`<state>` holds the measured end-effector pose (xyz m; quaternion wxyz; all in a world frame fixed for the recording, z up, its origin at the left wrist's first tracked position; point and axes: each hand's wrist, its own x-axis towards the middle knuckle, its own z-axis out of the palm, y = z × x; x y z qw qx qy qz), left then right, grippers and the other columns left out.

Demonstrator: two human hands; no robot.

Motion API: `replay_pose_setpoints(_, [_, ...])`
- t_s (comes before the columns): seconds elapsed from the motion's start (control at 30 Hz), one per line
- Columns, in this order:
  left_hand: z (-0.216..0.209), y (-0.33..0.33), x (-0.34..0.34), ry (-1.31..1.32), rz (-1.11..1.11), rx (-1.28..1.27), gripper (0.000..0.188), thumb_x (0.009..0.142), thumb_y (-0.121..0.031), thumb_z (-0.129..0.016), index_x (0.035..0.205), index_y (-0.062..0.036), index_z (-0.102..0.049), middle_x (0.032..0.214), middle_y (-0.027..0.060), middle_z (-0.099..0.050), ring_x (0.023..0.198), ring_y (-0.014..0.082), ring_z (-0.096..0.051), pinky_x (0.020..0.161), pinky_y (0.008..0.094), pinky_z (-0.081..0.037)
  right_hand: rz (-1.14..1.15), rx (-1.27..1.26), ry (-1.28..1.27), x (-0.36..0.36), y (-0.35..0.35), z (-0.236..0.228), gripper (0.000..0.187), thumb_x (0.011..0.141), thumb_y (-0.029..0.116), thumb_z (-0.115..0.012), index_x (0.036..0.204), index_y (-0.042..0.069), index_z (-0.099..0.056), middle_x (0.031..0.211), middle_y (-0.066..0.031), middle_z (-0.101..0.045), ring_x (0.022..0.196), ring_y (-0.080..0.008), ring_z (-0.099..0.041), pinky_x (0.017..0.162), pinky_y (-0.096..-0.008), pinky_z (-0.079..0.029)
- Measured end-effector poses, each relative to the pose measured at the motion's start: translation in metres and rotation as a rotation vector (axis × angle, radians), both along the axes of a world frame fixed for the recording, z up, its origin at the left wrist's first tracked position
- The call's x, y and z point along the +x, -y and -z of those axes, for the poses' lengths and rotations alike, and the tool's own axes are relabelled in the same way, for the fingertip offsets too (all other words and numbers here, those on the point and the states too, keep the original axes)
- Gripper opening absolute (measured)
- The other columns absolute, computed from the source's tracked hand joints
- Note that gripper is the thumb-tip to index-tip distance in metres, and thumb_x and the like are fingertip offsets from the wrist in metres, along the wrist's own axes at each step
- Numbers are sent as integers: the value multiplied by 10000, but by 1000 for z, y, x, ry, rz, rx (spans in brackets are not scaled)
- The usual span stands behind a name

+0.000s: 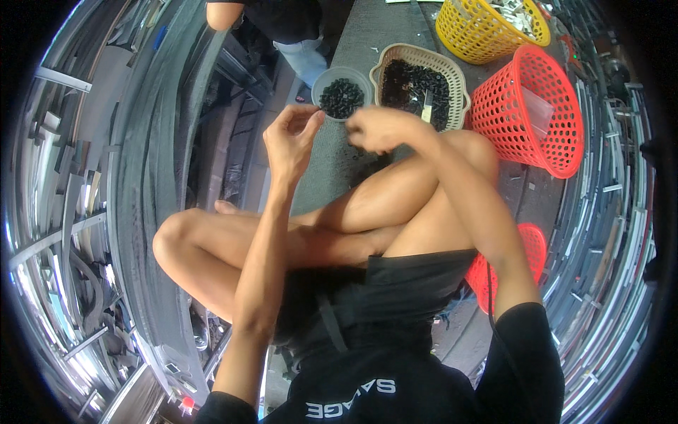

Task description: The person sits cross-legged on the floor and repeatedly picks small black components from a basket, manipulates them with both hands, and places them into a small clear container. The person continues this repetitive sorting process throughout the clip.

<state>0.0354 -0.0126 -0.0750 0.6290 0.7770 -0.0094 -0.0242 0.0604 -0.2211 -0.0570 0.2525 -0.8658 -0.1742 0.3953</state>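
Note:
My left hand (291, 141) is raised at the near left of a clear round tub (316, 86), thumb and forefinger brought together in a pinch. Whatever sits between those fingertips is too small to name. Small black pieces (341, 97) are heaped inside the tub. On the tub's near right side, my right hand (385, 130) is curled closed and slightly blurred; its fingertips hide what they may hold. Just beyond it stands a beige plastic basket (459, 85) of similar dark pieces, with a pale-handled tool (427, 107) lying on top.
A yellow basket (466, 32) with whitish pieces stands at the far right, beside a tipped red basket (494, 95). Another red basket (533, 254) is near my right elbow. Metal strips on racks (607, 233) line both sides. Another person (296, 32) is beyond the tub.

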Motion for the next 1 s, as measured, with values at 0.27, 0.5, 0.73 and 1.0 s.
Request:
replay_pose_setpoints(0.27, [-15,21,20,478,72,382,214,945,-119,-782,1125,-8,-750,919,159,-774,821,222,-754,759,321,-570,1,-408,325,-24,-16,36,209,879,44,-647,1002,1,-810,1078,-215,-781,1017,-348,-773,855,-443,-626])
replay_pose_setpoints(0.5, [18,6,-17,82,191,483,151,895,-79,-781,1031,-34,-734,726,158,-720,668,341,-726,668,430,-567,28,-455,381,-30,-29,59,171,908,78,-689,1015,53,-820,1110,-156,-796,1041,-301,-781,862,-402,-637])
replay_pose_setpoints(0.73, [28,15,-23,-102,273,272,314,862,-111,-825,1140,-1,-725,1013,173,-775,857,273,-770,761,401,-593,168,-217,383,-26,-22,33,185,959,98,-627,1028,-39,-731,1038,-265,-764,982,-400,-768,866,-511,-608])
replay_pose_setpoints(1.0, [21,6,-12,-117,127,160,268,885,-130,-815,1129,-24,-790,945,142,-807,840,152,-751,772,331,-579,567,256,-24,-11,-17,27,241,993,207,-639,1029,-13,-731,864,-223,-777,784,-323,-792,788,-492,-606])
